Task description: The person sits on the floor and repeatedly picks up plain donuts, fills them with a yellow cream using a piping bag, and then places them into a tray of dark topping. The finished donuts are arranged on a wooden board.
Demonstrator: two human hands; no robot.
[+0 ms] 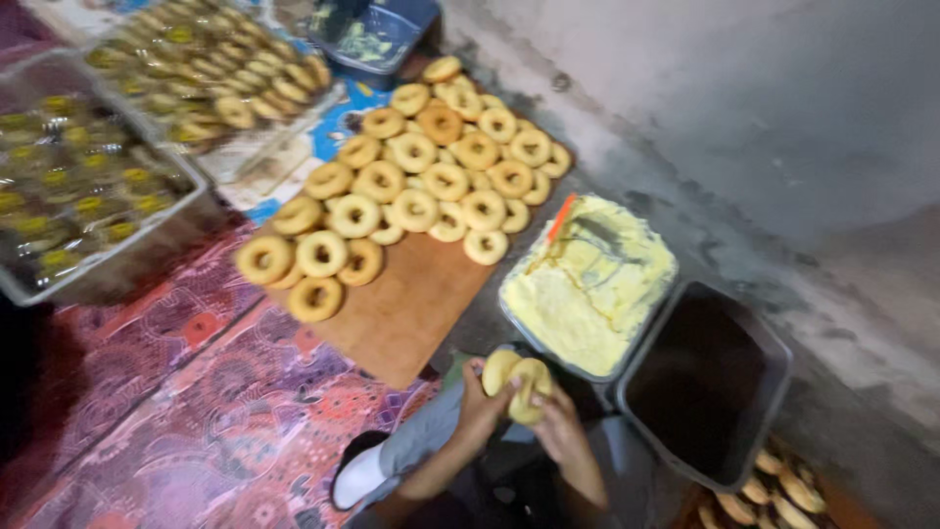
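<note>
A split doughnut (pixel 517 384) sits low in the frame, its two pale halves parted between both hands just in front of a tray of yellow cream (pixel 587 289). The left hand (pixel 480 407) grips the left half, fingers closed around it; the right hand (pixel 560 429) clasps the right half. Just right of the cream stands a dark tub (pixel 707 377). Beyond, a wooden board (pixel 397 313) carries many ring doughnuts (pixel 421 176). Wrapped doughnuts fill a metal tray (pixel 88 196) at the far left, over a patterned mat (pixel 196 411).

Both hands, left hand (pixel 477 407) and right hand (pixel 560 428), held a split doughnut (pixel 517 384) between their fingers (pixel 540 400); a cream tray (pixel 587 284) lay just beyond them.
</note>
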